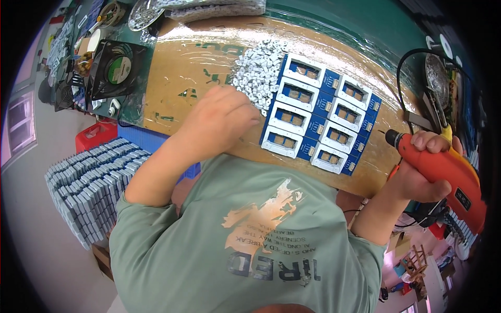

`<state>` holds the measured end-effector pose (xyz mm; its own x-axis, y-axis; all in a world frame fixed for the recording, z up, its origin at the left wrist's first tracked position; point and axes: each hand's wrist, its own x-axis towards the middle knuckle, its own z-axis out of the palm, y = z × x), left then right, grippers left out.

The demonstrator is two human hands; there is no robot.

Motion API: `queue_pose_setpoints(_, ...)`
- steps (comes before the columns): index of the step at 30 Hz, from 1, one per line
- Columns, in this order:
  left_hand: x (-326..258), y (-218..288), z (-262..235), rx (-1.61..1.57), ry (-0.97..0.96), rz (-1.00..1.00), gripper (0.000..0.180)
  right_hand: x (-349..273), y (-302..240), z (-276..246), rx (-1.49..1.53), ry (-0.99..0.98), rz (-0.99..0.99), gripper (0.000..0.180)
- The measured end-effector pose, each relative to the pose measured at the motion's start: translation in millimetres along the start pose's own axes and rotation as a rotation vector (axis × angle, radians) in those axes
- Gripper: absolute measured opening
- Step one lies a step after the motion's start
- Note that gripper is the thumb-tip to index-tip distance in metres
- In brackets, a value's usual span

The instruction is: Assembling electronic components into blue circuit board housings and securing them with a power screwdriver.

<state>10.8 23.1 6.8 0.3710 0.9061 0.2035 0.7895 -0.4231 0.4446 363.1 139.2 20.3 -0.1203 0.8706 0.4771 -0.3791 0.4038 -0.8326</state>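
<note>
My left hand (226, 119) is closed, its fingers curled at the near left edge of a heap of small white plastic pieces (258, 70). Anything it may pinch is hidden under the fingers. To its right lies a blue circuit board panel (314, 124), with several white rectangular frames (296, 93) seated on it in two columns. My right hand (420, 169) grips a red power drill (443, 167) at the right. The drill's black chuck and thin bit (383, 132) point left toward the panel, apart from it.
A brown board (172, 96) covers the green tabletop. A black fan (117, 70) stands at the left, near a metal dish (145, 15) of small parts. Stacked grey-and-blue pieces (96, 185) and a red container (96, 134) sit lower left. A black cable (401, 68) loops at the right.
</note>
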Motion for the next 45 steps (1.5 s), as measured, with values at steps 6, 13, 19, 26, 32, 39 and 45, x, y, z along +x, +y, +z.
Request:
queue_pose_setpoints(6, 3.9, -1.9, -0.4, 0.000, -0.059, -0.003, 0.011, 0.0, -2.2, -3.1, 0.020, -0.022, -0.005, 0.091)
queue_pose_setpoints(13, 0.4, -2.9, 2.4, 0.063, -0.044, -0.017, 0.015, -3.5, -2.5, 10.0, -0.061, 0.060, -0.010, 0.097)
queue_pose_setpoints(19, 0.7, -1.1, 2.5, 0.076, -0.022, 0.023, 0.018, 1.5, -4.5, 18.5, -0.193, 0.091, -0.005, 0.097)
queue_pose_setpoints(26, 1.8, 3.4, 2.3, 0.118, 0.004, 0.046, 0.018, 1.7, -2.1, 10.3, 0.005, -0.027, -0.027, 0.098)
queue_pose_setpoints(32, 16.6, 5.1, -1.9, 0.002, 0.070, 0.049, 0.019, 10.3, -10.8, 7.3, 0.068, -0.055, -0.052, 0.095)
queue_pose_setpoints(39, 99.5, 39.4, 29.3, -0.150, 0.148, 0.076, 0.017, 36.1, -9.4, 25.9, 0.180, -0.196, -0.016, 0.091)
queue_pose_setpoints(45, 140.1, 48.7, 68.7, -0.216, 0.165, 0.121, 0.011, 47.0, -0.5, 40.7, 0.194, -0.281, -0.012, 0.100)
